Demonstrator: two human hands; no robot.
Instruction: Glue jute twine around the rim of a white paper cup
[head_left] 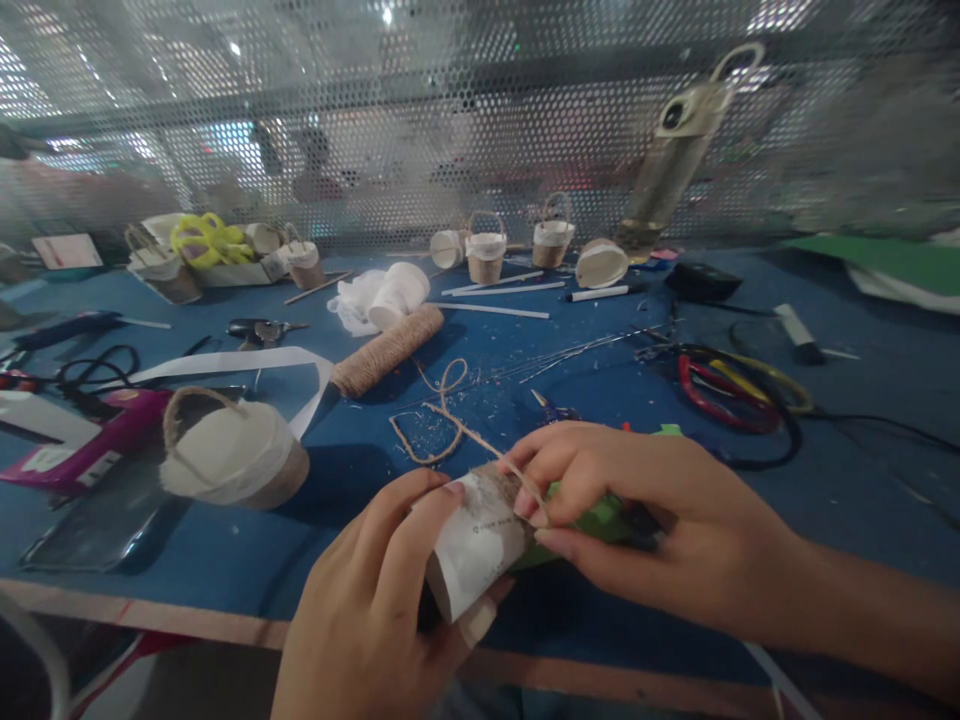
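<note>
My left hand (382, 590) wraps round a white paper cup (480, 540) lying on its side near the table's front edge. Brown twine covers part of the cup towards its right end. Between thumb and fingertips, my right hand (600, 490) pinches a strand of twine (480, 440) against the cup. That strand runs loosely back across the table towards a spool of twine (388, 350). Under my right hand lies something green, mostly hidden. To the left stands a twine-wrapped cup (262, 480) with a white lace rim and a twine handle.
Small basket-like cups (486, 258) stand at the back by a perforated metal screen (420, 150). Pliers with red and yellow handles (727, 395) lie right. A purple glue gun (97, 440) lies left, a water bottle (667, 170) leans behind, and yellow scissors (210, 240) rest back left.
</note>
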